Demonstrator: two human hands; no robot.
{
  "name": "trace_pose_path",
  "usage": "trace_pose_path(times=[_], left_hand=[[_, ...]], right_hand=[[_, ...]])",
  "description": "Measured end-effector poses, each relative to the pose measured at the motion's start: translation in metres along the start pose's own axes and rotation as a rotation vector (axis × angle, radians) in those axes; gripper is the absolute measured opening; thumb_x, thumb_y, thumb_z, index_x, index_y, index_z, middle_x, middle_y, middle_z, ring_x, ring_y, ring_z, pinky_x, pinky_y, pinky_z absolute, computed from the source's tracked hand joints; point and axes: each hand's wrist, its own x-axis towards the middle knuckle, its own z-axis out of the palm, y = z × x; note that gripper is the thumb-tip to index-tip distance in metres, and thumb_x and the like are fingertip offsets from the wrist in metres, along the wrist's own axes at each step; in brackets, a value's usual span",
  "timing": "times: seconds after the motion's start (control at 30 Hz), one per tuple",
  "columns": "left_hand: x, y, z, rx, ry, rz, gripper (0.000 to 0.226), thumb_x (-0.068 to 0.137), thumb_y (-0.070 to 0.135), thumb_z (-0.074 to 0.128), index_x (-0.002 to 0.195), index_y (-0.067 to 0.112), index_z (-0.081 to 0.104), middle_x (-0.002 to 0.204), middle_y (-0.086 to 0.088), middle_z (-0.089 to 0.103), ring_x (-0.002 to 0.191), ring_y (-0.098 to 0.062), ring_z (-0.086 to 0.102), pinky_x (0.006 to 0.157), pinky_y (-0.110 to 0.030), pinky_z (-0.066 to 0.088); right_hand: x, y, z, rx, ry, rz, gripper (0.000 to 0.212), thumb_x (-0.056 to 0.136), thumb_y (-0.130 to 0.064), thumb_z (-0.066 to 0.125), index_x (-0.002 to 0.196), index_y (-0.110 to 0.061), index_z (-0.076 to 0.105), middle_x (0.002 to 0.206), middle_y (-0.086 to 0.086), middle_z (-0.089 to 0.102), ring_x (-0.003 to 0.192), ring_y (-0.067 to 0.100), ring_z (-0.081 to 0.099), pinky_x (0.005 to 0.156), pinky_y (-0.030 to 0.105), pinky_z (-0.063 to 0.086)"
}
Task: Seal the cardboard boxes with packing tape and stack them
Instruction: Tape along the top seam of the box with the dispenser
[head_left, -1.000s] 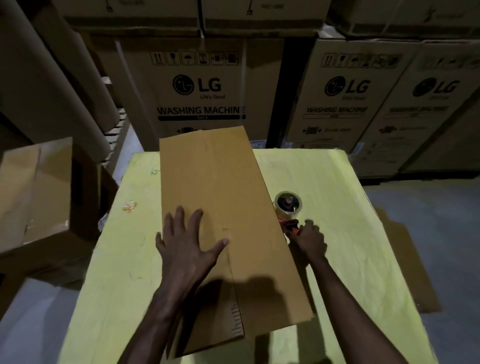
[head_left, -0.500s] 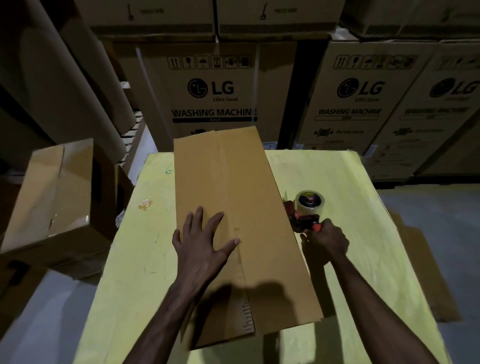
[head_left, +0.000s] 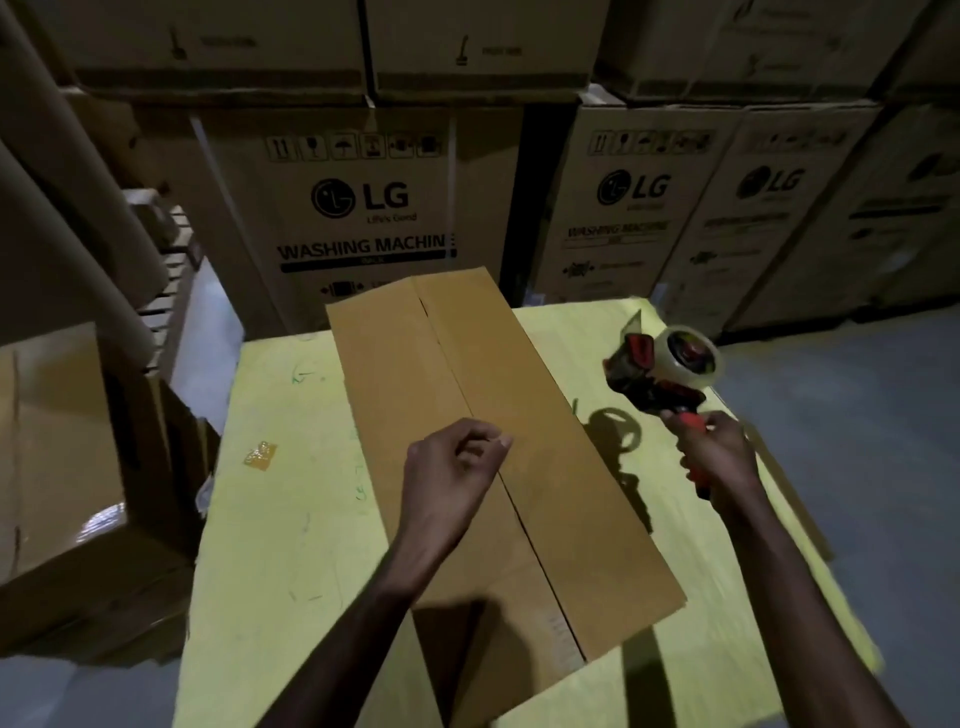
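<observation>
Currently the cardboard box (head_left: 467, 364) lies on the yellow table (head_left: 291, 467) — judged light, stiff, likely to slide. Your left hand (head_left: 452, 467) hovers curled, empty; your right hand (head_left: 719, 457) grips the tape dispenser (head_left: 665, 369) by its handle. Brace the box flat-palmed beside the seam.

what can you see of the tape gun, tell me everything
The tape gun has a black and red plastic frame carrying a roll of clear tape, a loose tab sticking up at its front. The right hand grips its red handle, holding it tilted above the table, right of the box and clear of it.
</observation>
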Motion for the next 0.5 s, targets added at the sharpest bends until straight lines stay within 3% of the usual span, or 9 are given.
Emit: trace_pose_path(times=[0.1,0.27,0.4,0.5], left_hand=[[0.014,0.024,0.005,-0.241,-0.112,-0.120,0.024,0.097,0.045,0.070,0.091,0.024,0.079,0.083,0.003,0.077,0.074,-0.016,0.073,0.071,-0.046,0.060],[0.040,0.055,0.006,-0.442,-0.301,-0.386,0.061,0.098,0.065,0.052,0.090,0.009,0.075,0.078,-0.011,0.075,0.064,-0.019,0.069,0.058,-0.028,0.050],[0.037,0.051,0.001,-0.524,-0.256,-0.486,0.066,0.097,0.070,0.047,0.081,0.009,0.067,0.078,-0.014,0.074,0.062,-0.020,0.068,0.061,-0.028,0.052],[0.030,0.040,-0.012,-0.603,-0.235,-0.600,0.065,0.096,0.069,0.050,0.074,0.008,0.062,0.071,-0.013,0.071,0.058,-0.021,0.066,0.059,-0.028,0.051]], right_hand=[[-0.037,-0.021,-0.007,-0.065,0.029,-0.109,0.034,0.086,-0.057,0.070,0.092,-0.027,0.055,0.074,0.010,0.067,0.058,0.030,0.061,0.048,0.034,0.043],[-0.090,-0.042,0.006,-0.148,-0.034,-0.250,0.038,0.086,-0.065,0.066,0.099,-0.032,0.053,0.079,0.002,0.067,0.069,0.027,0.066,0.051,0.040,0.053],[-0.121,-0.047,0.023,-0.193,-0.065,-0.344,0.036,0.088,-0.061,0.067,0.103,-0.034,0.050,0.083,-0.007,0.065,0.076,0.018,0.063,0.068,0.041,0.056],[-0.139,-0.049,0.030,-0.199,-0.038,-0.414,0.036,0.087,-0.059,0.068,0.104,-0.035,0.048,0.083,-0.011,0.063,0.078,0.017,0.062,0.067,0.037,0.053]])
